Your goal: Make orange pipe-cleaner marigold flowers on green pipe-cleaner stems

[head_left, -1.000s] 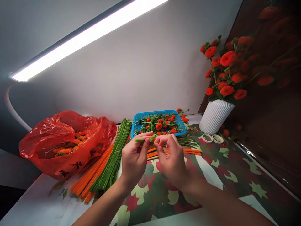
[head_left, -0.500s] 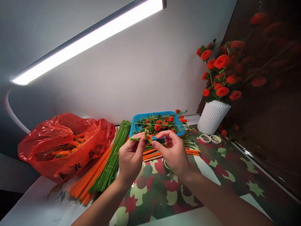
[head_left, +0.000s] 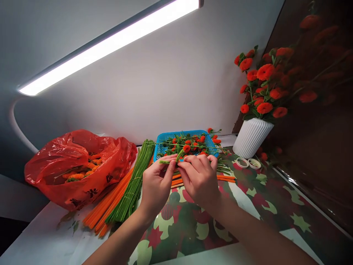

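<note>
Above the front of the blue basket (head_left: 158, 143), my left hand (head_left: 154, 184) pinches a fuzzy green pipe cleaner (head_left: 179, 155) between thumb and fingers. One green end sticks out to the left and another rises upright. My right hand (head_left: 200, 180) meets it from the right, its fingers curled and closed at the same spot, so the joint between them is mostly hidden. Orange pipe-cleaner flowers (head_left: 186, 148) with green stems lie in the basket behind the hands.
A red plastic bag (head_left: 55, 158) with orange pieces stands at left, beside bundles of green pipe cleaners (head_left: 132, 187) and orange pipe cleaners (head_left: 110, 198). At right are two tape rolls (head_left: 242, 162) and a white vase (head_left: 252, 138) of orange flowers. A lamp (head_left: 110, 48) hangs overhead.
My right hand has turned over and closed in on the green pipe cleaner, with its back now facing me. The orange bit seen between my hands is now covered. The view shifted slightly.
</note>
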`<state>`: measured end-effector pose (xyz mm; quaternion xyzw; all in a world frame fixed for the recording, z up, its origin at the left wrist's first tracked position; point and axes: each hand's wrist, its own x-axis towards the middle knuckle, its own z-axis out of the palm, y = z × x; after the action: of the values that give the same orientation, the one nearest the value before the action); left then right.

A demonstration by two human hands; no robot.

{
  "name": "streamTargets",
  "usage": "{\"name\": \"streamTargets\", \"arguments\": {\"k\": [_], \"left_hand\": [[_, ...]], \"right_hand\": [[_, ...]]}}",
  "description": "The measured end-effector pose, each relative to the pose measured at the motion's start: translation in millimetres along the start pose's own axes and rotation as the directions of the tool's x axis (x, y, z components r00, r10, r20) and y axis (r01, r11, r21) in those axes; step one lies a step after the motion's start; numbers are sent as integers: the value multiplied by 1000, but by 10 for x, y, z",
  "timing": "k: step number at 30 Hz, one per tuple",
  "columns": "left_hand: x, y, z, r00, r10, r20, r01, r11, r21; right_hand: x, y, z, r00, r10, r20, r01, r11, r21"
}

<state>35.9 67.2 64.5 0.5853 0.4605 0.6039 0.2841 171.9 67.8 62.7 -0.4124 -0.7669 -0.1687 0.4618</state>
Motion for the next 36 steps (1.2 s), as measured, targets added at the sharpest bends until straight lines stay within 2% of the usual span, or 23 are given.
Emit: {"name": "streamTargets", "arguments": {"k": [6,9,11,13,15,16,17,18,20,21,23,24,25,26,27,29,32,34,36], "left_hand": [[68,59,-46,993,-80,83,81,997,-5],[68,52,-48,991,-86,104,87,996,-2],[47,28,-37,997,-13,72,11,999,33],[23,3,-26,991,129,35,-132,984,119],[5,-15,-20,954,298,31,-297,928,224],[-2,-21,-19,927,373,39,-370,890,268],[-8,-27,-19,898,438,49,-431,850,304],[-14,-33,-20,871,487,60,-477,813,333],[-24,-51,-26,827,558,75,-542,753,373],[-29,-62,-32,807,585,82,-567,729,383],[-37,-82,-52,769,632,90,-613,693,379],[-40,-88,-64,752,652,93,-635,680,366],[-43,-90,-78,737,669,97,-654,671,349],[-46,-88,-92,726,681,101,-670,665,331],[-50,-82,-105,718,688,106,-680,662,315],[-57,-66,-121,716,687,124,-688,665,291],[-53,-45,-115,752,648,125,-655,709,263],[-27,-39,-96,819,566,97,-573,792,211],[19,-37,-74,920,386,69,-391,915,102]], "right_hand": [[7,74,21,995,-70,77,72,997,-32],[-10,51,68,997,-61,55,64,996,-58],[-18,0,95,1000,2,15,-1,999,-33],[-23,-69,112,996,93,-6,-93,994,49],[-25,-143,118,975,224,7,-221,955,197],[-25,-178,117,951,308,33,-303,905,297],[-21,-210,112,912,402,76,-397,821,410],[-13,-237,103,856,495,147,-492,694,525],[21,-272,65,689,618,378,-657,313,686],[47,-279,36,593,615,520,-709,91,700],[105,-271,-34,409,482,775,-749,-307,586],[131,-261,-71,342,378,860,-746,-448,494],[151,-250,-104,294,286,912,-731,-547,408],[162,-241,-130,268,216,939,-716,-608,344],[164,-235,-149,252,174,952,-705,-641,304],[145,-235,-158,246,168,955,-704,-646,295],[99,-244,-115,253,259,932,-755,-549,358],[88,-219,-66,281,319,905,-804,-436,403],[105,-146,-15,339,363,868,-842,-294,452]]}}
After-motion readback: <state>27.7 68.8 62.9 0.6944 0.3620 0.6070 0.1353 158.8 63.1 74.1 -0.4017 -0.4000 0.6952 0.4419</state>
